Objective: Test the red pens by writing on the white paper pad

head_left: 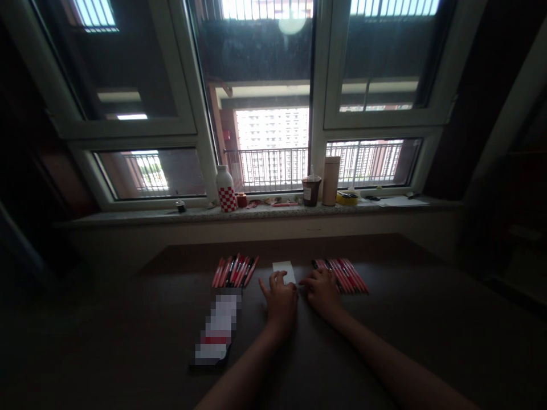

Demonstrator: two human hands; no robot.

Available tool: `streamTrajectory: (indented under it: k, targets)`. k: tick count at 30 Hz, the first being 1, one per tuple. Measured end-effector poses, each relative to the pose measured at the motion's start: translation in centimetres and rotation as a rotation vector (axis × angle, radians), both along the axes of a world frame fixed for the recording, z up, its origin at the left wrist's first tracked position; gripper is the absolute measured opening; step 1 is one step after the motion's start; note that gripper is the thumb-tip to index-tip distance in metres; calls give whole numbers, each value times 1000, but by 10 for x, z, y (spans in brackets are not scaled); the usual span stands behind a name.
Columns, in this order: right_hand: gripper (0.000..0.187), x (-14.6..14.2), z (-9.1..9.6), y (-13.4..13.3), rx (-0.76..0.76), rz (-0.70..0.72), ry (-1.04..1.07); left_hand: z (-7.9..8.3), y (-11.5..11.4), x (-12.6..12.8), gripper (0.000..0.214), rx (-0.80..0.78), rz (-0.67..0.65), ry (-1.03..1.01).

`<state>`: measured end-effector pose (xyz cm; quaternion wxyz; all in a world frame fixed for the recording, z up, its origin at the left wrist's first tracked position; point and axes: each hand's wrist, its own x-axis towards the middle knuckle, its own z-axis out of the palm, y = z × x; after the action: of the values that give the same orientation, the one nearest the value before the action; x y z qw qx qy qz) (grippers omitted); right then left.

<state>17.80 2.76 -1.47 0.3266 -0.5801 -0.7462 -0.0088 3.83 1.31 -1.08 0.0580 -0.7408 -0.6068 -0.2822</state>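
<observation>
Hands come first, by the table's (384, 341) near edge. The left hand (280, 299) is laid open, fingers spread, tips on the near end of a small white card (285, 270). The right hand (322, 290) is curled at the near ends of the right pen bunch (342, 275); whether a pen is pinched can't be told. A pixelated box (217, 327) is parked left of them. Pens look sorted into two bunches, the left pen bunch (235, 271) untouched, the card between. Long axes run near-to-far, slightly fanned; which end is the tip can't be made out. A checked bottle (225, 189) is seen on the sill (128, 215) beyond.
</observation>
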Motion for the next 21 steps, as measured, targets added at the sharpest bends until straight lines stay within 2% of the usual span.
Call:
streamTrajectory:
  k: [21]
  targets:
    - [26,0,-1,0,-18,3,0,3,-2,-1,16,-18,22,-18]
